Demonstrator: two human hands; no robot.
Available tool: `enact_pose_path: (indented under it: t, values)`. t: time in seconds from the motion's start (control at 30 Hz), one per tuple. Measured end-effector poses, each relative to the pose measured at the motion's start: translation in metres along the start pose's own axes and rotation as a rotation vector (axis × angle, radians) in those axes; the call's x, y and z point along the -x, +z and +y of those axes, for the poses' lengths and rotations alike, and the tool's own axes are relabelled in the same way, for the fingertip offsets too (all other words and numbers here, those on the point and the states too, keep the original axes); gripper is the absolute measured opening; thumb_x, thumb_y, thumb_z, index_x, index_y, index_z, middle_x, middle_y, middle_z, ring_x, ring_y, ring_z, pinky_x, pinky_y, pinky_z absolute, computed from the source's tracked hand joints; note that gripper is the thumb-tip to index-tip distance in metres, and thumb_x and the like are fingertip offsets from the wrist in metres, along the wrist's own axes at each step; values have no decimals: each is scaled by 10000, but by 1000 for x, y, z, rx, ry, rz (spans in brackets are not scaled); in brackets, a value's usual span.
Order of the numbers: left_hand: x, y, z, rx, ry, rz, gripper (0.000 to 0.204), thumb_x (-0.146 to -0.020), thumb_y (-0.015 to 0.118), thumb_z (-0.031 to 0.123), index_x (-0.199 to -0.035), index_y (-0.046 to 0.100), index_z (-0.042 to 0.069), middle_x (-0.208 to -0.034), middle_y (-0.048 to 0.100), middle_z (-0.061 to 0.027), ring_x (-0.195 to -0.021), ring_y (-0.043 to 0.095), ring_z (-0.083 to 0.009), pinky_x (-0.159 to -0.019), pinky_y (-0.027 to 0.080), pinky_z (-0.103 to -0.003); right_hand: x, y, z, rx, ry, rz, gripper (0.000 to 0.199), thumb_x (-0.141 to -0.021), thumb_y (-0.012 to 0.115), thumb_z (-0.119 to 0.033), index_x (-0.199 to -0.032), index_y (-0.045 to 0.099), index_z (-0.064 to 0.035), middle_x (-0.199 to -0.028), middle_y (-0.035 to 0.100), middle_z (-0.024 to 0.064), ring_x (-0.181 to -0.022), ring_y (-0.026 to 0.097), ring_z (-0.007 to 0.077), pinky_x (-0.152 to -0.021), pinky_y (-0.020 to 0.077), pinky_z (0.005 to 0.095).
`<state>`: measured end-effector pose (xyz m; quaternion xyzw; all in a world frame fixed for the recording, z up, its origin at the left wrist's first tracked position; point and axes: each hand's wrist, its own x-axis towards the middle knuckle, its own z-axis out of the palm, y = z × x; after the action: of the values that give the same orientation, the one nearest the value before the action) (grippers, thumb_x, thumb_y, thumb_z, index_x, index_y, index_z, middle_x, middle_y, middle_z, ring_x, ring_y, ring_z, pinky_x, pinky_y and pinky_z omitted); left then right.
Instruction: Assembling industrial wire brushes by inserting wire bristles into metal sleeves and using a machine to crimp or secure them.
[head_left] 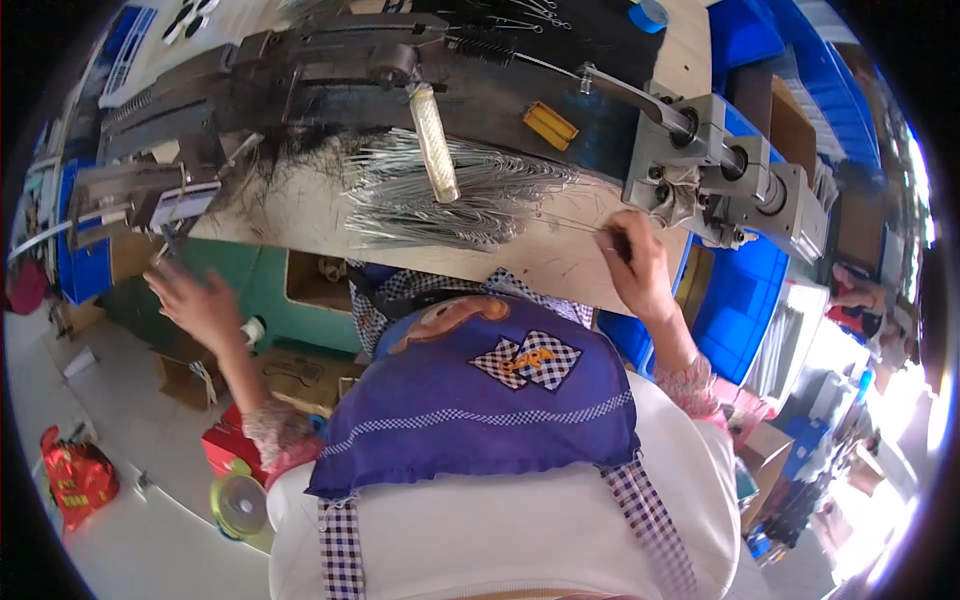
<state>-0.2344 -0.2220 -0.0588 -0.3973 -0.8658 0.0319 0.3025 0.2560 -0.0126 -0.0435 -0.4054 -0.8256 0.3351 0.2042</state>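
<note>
My right hand [643, 268] is closed at the table's front edge, thumb against curled fingers. A thin metal wire runs left from it toward a pile of looped metal wires [480, 215]. Something dark shows between those fingers, too small to make out. My left hand [203, 310] hovers in front of the left end of the machine [190, 205], slightly blurred, its fingers apart and nothing visible in them. A dark twisted-wire brush [485, 48] is stretched along the machine's line, its stem reaching the grey clamp unit [680, 150] on the right.
A handle wrapped in pale tape [433, 145] juts over the wires. Behind them lies a small yellow block [551, 126]. Dark loose bristles [285, 160] litter the table's left part. Blue bins [740, 310] stand right of the table; a roll of blue tape [648, 15] lies at the back.
</note>
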Motion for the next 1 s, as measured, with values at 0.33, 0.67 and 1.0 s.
enact_pose_path:
  t: [0.33,0.67,1.0]
  values:
    - [9,-16,26,255,-53,60,693,-879,632,319,-1425,350,0,-1323,523,-236,-1203,508,-410,-995,403,-467,-7,-74,-37,-624,61,625,73,-939,566,-49,-994,559,-2,-792,547,14,-652,464,68,-564,372,200]
    - [-47,-160,181,1832,354,-1062,287,-1002,470,229,-1153,528,-8,-1078,557,-90,-895,550,-141,-819,449,-285,-105,-47,-143,-62,-394,159,113,-865,635,8,-975,640,-17,-816,652,78,-687,638,133,-622,498,247]
    - [-36,-175,235,2308,-233,-1227,291,-1024,425,316,-924,555,75,-796,428,8,-570,385,-69,-494,336,-202,-152,-37,-81,542,-625,165,268,-701,643,-18,-968,654,-40,-882,607,67,-805,607,245,-684,529,334]
